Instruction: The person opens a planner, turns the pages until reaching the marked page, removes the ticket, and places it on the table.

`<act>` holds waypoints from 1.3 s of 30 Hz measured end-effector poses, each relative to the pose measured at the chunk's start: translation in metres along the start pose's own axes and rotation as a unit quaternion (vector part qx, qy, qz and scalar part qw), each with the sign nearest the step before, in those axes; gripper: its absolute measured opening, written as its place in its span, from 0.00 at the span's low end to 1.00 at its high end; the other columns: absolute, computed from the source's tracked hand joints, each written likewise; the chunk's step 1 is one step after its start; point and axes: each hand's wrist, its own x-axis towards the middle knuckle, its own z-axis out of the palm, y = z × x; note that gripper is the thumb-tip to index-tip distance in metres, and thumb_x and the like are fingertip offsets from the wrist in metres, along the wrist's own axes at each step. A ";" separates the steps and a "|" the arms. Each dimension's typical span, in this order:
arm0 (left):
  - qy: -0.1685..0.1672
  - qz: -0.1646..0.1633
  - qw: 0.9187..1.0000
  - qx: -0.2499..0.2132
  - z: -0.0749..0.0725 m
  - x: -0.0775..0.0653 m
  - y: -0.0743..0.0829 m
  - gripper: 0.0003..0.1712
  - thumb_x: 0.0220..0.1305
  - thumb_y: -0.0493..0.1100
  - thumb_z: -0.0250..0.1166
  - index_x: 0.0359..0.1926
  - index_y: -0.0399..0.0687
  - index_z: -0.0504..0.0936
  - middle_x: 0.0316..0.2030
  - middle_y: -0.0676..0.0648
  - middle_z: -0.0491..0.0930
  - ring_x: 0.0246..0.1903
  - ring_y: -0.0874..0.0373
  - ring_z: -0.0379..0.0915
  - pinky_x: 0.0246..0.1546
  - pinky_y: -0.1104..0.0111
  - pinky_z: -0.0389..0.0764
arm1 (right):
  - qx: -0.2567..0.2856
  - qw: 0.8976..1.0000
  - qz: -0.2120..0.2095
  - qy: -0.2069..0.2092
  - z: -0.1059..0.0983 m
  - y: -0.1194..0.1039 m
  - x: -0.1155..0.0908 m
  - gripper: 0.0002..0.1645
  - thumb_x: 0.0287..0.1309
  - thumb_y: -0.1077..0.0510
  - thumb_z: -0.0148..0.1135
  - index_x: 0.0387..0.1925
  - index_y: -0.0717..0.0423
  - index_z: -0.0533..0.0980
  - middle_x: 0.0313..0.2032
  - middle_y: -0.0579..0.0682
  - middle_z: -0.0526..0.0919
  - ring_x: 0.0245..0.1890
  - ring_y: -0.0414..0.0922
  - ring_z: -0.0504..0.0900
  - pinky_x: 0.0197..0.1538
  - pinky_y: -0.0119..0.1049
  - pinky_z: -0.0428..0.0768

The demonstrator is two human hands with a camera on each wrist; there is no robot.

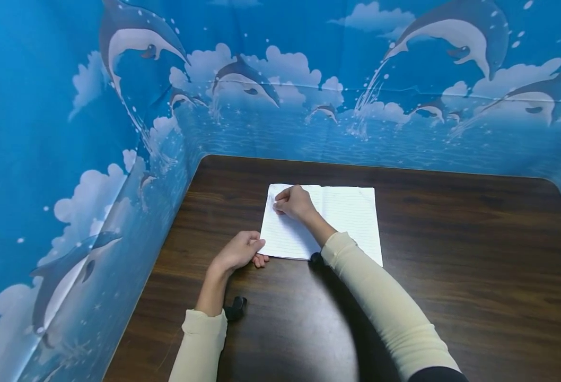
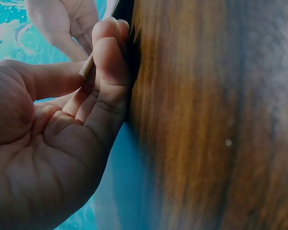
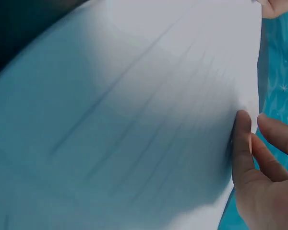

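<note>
An open notebook (image 1: 349,223) with white ruled pages lies on the dark wooden table. My left hand (image 1: 242,249) pinches its near left corner, thumb on top and fingers beneath. In the left wrist view, the notebook's edge (image 2: 88,67) sits between the thumb and fingers of that left hand (image 2: 62,124). My right hand (image 1: 295,202) reaches across to the upper part of the left page. Close up, the right hand (image 3: 269,177) has a fingertip against the page (image 3: 149,96) near its outer edge, with the thumb apart and nothing visible between them.
The wooden table (image 1: 471,265) extends well to the right of the notebook. A blue curtain (image 1: 280,122) printed with dolphins and clouds hangs along the table's back and left edges. A dark wrist-worn device (image 1: 235,309) shows at the left wrist.
</note>
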 end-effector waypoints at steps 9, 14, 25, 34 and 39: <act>0.000 -0.001 1.000 0.020 0.000 -0.001 0.002 0.12 0.85 0.35 0.50 0.43 0.32 0.76 0.28 0.39 0.88 0.22 0.60 0.82 0.29 0.72 0.84 | -0.017 1.000 -0.021 0.000 -0.033 0.005 -0.010 0.15 0.71 0.58 0.71 0.54 0.60 0.87 0.43 0.56 0.92 0.36 0.44 0.90 0.35 0.28 0.80; 0.002 -0.007 1.000 0.021 0.000 -0.001 0.002 0.14 0.85 0.35 0.49 0.42 0.32 0.77 0.28 0.41 0.88 0.22 0.60 0.82 0.29 0.72 0.83 | -0.014 1.000 -0.023 0.005 -0.057 0.013 -0.015 0.16 0.72 0.57 0.71 0.55 0.61 0.87 0.43 0.57 0.92 0.40 0.47 0.91 0.39 0.31 0.82; -0.001 -0.009 1.000 0.027 -0.001 -0.001 0.002 0.14 0.86 0.36 0.49 0.46 0.30 0.77 0.29 0.40 0.88 0.23 0.60 0.83 0.30 0.71 0.84 | -0.008 1.000 0.002 0.018 -0.089 0.034 -0.024 0.20 0.72 0.55 0.71 0.59 0.61 0.85 0.46 0.58 0.92 0.44 0.51 0.92 0.41 0.33 0.82; -0.011 -0.006 0.999 0.036 -0.001 0.002 0.004 0.15 0.86 0.38 0.49 0.43 0.31 0.76 0.29 0.41 0.88 0.25 0.59 0.84 0.35 0.71 0.82 | -0.015 0.999 0.033 0.027 -0.123 0.054 -0.036 0.24 0.74 0.53 0.69 0.64 0.61 0.83 0.51 0.60 0.90 0.48 0.53 0.92 0.46 0.38 0.85; -0.010 -0.016 0.999 0.040 0.001 0.002 0.005 0.14 0.86 0.37 0.49 0.46 0.30 0.77 0.29 0.41 0.88 0.24 0.60 0.83 0.35 0.71 0.82 | -0.032 0.997 0.062 0.044 -0.150 0.076 -0.042 0.26 0.74 0.52 0.69 0.66 0.61 0.81 0.51 0.60 0.90 0.47 0.52 0.91 0.46 0.39 0.85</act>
